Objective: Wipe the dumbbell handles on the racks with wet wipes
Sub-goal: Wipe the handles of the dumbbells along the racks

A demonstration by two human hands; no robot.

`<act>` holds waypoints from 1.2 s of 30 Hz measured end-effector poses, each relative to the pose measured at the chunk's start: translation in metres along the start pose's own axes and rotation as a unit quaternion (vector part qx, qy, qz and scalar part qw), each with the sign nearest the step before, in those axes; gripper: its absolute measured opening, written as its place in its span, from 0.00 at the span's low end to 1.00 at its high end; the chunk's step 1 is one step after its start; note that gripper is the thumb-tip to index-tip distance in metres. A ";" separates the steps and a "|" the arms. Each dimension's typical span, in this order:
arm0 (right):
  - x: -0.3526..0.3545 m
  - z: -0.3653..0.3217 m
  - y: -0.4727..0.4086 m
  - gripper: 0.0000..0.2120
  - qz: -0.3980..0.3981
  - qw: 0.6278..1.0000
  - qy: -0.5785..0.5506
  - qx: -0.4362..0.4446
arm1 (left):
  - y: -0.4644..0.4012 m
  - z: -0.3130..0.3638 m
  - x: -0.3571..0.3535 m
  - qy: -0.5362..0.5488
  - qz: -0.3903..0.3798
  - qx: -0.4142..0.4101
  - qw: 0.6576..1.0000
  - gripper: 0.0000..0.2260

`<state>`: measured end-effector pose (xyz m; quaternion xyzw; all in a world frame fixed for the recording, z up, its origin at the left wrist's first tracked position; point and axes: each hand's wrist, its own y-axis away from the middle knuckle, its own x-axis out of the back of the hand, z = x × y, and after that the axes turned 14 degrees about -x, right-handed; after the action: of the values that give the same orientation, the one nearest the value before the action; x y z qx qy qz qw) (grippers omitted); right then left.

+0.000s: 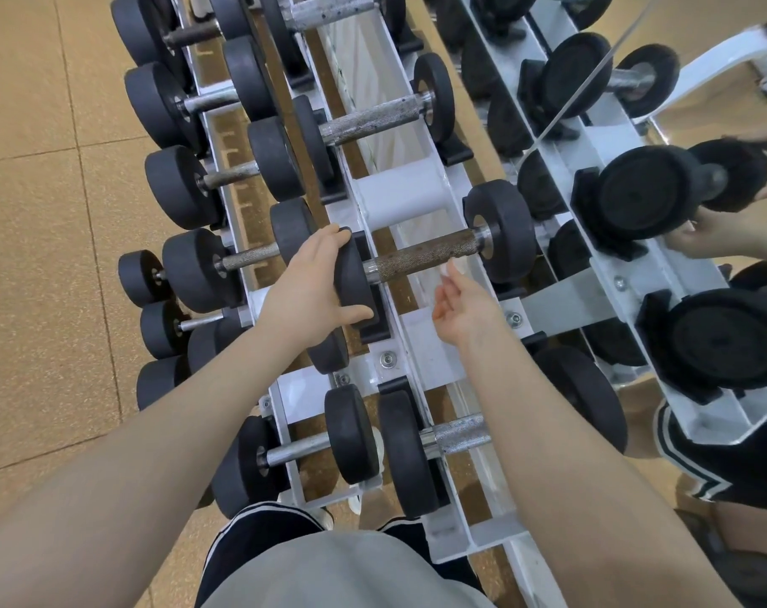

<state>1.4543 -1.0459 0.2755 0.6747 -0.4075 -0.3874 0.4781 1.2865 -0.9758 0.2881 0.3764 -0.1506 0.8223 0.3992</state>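
Head: knurled rusty dumbbell handle (423,255), round rubber ends

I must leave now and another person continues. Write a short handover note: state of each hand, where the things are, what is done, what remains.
Left hand: grips the near black weight head of the rusty-handled dumbbell on the white rack.
Right hand: hovers just below that handle, fingers loosely curled; a thin translucent wet wipe seems to be at the fingertips, hard to confirm.
Done: cannot tell which handles are wiped.
Left: wipe this handle, then the other dumbbells.
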 end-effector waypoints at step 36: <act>0.034 0.024 0.040 0.05 -0.062 0.988 0.053 0.130 | 0.003 0.005 -0.003 -0.046 -0.004 0.007 0.999 0.40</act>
<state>1.4378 -1.0938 0.3040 0.7747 -0.3855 -0.3241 0.3823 1.2878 -0.9819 0.2895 0.4173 -0.1619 0.8036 0.3923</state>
